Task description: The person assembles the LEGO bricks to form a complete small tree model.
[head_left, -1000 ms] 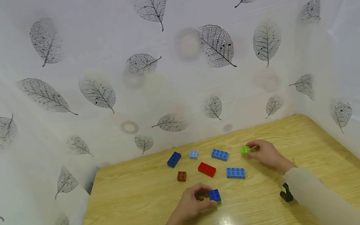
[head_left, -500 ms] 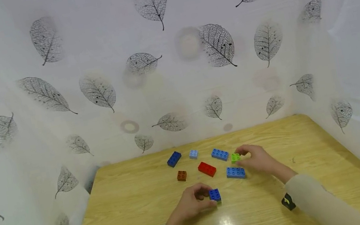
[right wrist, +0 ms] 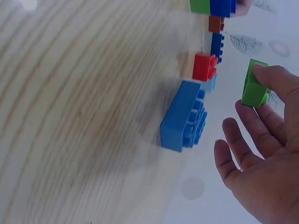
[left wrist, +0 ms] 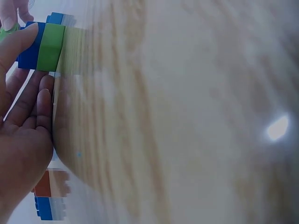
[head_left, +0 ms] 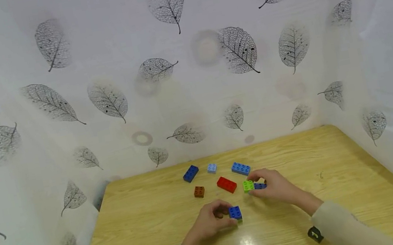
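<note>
Your right hand (head_left: 277,187) has brought the green brick (head_left: 248,186) leftward and nearer to you since the earlier frame, closer to your left hand (head_left: 208,222), which has stayed in place; your right fingers pinch that green brick, held clear of the counter (head_left: 152,226), the lower fingers loosely curved; your left fingers grip a blue brick (head_left: 234,213) stacked on a green base brick (left wrist: 50,46), the pair near the front of the group, just apart from the raised piece.

A medium-blue brick (head_left: 260,185) is partly hidden by your right hand; the red brick (head_left: 227,184) lies just left of the raised one; the brown brick (head_left: 199,191) sits farther left; behind them, left to right, lie a dark blue brick (head_left: 191,173), a pale blue brick (head_left: 211,168) and an eight-stud blue brick (head_left: 241,168).
</note>
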The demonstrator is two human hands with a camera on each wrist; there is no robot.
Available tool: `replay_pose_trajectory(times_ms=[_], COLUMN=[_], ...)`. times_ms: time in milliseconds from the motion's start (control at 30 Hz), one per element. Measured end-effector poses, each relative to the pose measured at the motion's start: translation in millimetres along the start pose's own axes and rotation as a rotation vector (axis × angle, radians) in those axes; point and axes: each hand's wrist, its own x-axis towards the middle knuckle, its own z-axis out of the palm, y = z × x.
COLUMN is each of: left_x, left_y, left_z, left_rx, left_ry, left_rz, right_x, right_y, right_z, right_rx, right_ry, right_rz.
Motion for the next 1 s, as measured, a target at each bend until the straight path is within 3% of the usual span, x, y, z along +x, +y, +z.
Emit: replay_pose_trajectory(times_ms=[233, 500, 700, 1000], left_x=[0.2, 0.9, 0.8, 1.5], left_y=[-1.2, -1.6, -2.5, -6.8], left_z=[0.7, 0.0, -0.4, 1.0], left_rx=[-0.007, -0.006, 0.007, 0.013], left_ry=[0.000, -0.005, -0.002, 0.007], left_rz=[0.009, 0.018, 0.029, 0.039], right_x=[-4.8, -8.1, -10.8, -14.8], right_y=[-14.3, -28.4, -30.9, -28.9], right_z=[10.9, 19.2, 27.4, 39.6], right_rx=[-0.026, -0.002, 0.027, -0.027], right_ry=[-0.045, -0.071, -0.094, -0.093], right_rz=[-0.061, -0.074, -0.042, -0.106])
